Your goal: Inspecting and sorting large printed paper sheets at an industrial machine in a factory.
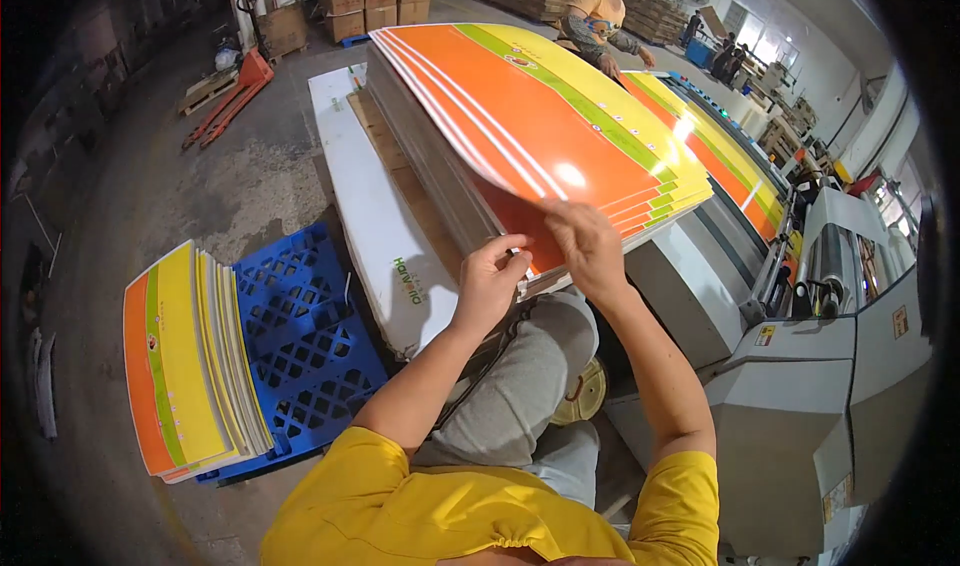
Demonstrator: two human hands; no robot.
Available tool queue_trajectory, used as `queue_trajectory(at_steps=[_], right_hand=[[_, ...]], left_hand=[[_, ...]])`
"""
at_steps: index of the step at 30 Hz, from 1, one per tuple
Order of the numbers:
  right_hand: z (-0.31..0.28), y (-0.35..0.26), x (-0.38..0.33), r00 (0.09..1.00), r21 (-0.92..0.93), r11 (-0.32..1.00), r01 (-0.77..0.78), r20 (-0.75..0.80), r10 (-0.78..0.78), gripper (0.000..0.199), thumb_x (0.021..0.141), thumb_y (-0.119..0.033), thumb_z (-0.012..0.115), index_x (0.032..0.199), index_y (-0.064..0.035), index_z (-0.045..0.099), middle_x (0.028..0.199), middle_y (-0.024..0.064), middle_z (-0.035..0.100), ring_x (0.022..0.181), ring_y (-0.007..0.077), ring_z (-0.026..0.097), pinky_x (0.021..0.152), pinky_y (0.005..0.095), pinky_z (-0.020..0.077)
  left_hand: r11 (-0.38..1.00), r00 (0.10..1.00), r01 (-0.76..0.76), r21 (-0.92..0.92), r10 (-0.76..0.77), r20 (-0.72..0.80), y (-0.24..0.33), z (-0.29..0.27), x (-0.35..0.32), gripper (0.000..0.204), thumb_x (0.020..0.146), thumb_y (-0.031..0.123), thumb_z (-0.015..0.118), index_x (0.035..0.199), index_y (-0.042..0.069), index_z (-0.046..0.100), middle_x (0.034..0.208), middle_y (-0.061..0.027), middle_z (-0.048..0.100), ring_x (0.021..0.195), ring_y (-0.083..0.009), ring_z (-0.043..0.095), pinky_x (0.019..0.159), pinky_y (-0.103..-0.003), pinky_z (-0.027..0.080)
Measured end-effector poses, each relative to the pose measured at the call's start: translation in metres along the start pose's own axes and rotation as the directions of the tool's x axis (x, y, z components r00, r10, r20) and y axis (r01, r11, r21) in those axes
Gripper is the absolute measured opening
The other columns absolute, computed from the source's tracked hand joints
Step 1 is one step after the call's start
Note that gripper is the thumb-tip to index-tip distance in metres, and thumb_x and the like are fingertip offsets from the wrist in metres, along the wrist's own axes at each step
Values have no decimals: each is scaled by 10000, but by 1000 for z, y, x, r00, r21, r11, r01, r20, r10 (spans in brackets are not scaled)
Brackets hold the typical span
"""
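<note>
In front of me lies a tall stack of large glossy printed sheets [540, 106], orange, green and yellow, the top few fanned into steps. My right hand [588, 251] grips the lifted near edge of the upper sheets, fingers over the rim. Below that raised edge an orange strip of a lower sheet [545, 251] shows. My left hand [490, 281] is closed in a pinch beside the stack's near left corner. Whatever lies between its thumb and forefinger is too small to make out.
A blue plastic pallet [300, 316] at left carries a leaning batch of similar sheets [185, 366]. A large machine [770, 406] with rollers stands at right. A person [600, 16] works across the stack. Beyond are a red pallet jack [240, 96] and cardboard boxes [375, 6].
</note>
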State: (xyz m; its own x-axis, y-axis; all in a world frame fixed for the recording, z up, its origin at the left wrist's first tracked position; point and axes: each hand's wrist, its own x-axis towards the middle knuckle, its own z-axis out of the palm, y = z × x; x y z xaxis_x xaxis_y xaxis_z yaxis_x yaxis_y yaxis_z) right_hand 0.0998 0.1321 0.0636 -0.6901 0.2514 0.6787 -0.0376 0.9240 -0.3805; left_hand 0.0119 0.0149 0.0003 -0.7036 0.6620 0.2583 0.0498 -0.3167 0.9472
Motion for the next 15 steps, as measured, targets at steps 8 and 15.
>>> queue_trajectory(at_steps=[8,15], right_hand=[[-3,-3,-12,979,-326,937,129,190,-69,298,803,-108,548,1098,-73,577,1076,92,600,992,278,539,858,379,411],[-3,-2,-16,984,-466,874,138,166,-67,379,709,-91,589,1085,-108,550,1058,46,603,1007,239,542,870,364,400]], left_hand=[[916,994,87,-392,-106,-26,12,-3,-2,443,894,116,482,1314,61,353,911,-32,512,767,-99,523,665,-249,470],[893,991,134,-430,-126,48,5,-12,5,667,869,103,543,1374,-3,121,937,-127,545,787,-178,587,671,-322,543]])
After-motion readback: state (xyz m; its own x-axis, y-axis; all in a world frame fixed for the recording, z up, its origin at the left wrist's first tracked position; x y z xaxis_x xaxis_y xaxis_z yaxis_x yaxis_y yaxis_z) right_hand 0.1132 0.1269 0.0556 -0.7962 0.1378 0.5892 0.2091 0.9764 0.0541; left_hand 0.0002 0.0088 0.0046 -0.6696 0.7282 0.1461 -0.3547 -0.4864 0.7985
